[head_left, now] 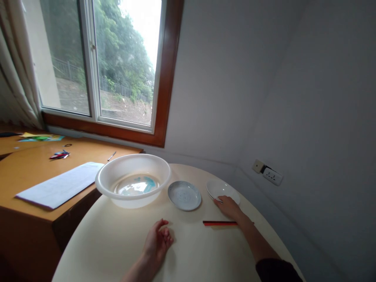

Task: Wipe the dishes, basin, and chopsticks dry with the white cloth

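On the round cream table, my right hand (228, 207) grips the near rim of a white plate (221, 188) on the right. A second rim shows just beneath it, so plates seem to be stacked there. My left hand (158, 241) rests palm inward at the front of the table, holding nothing, its fingers loosely curled and the thumb apart. Between the hands and farther back lies a pale grey-blue plate (184, 195). Dark and red chopsticks (216, 223) lie under my right forearm, which hides part of them.
A large translucent white basin (133, 197) stands at the table's left back, with something blue-green in its bottom. Beside it, a wooden desk (35, 184) carries a folded white sheet (61, 184), a pen (111, 156) and small items. A wall socket (273, 176) is at right.
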The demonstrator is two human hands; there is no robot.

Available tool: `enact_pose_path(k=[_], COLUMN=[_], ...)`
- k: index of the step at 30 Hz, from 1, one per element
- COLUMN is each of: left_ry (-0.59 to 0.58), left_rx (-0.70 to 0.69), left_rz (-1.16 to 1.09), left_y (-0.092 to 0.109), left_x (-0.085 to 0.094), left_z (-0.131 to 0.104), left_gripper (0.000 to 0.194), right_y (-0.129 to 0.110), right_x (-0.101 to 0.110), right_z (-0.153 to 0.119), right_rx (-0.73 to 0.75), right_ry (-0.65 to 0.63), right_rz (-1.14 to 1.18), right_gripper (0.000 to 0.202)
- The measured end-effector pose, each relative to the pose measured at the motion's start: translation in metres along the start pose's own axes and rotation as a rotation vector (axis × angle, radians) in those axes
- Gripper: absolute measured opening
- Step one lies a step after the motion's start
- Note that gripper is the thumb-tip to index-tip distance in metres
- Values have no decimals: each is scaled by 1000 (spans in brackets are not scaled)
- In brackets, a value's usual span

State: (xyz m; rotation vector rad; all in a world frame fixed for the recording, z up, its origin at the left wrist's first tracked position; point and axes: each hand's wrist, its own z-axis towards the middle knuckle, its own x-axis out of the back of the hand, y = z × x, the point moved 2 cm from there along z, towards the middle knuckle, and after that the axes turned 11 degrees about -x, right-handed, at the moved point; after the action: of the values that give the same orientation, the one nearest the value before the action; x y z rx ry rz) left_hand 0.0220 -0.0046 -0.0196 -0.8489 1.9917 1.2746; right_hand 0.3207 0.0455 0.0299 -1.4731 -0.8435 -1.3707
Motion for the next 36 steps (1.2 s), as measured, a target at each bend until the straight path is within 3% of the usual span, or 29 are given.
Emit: enact_pose_path(k=[12, 20, 29, 36], left_ry=[-1, 8, 4, -48], left_rx=[8, 11, -1, 16], left_rz=[-23, -18, -8, -1], left_y=[0, -1, -2, -5], left_x=[-3, -4, -5, -3], left_z=[-3, 0, -3, -1], left_gripper=[28, 28, 29, 30], right_y=[-8, 3, 13, 16], right_x=[-5, -12, 9, 38], right_z=[-12, -7, -2, -12], right_rx=[83, 206, 291, 141], right_ry=[179, 384, 730, 946], right_rz=[-207, -260, -168, -26], right_gripper=[41, 28, 37, 58])
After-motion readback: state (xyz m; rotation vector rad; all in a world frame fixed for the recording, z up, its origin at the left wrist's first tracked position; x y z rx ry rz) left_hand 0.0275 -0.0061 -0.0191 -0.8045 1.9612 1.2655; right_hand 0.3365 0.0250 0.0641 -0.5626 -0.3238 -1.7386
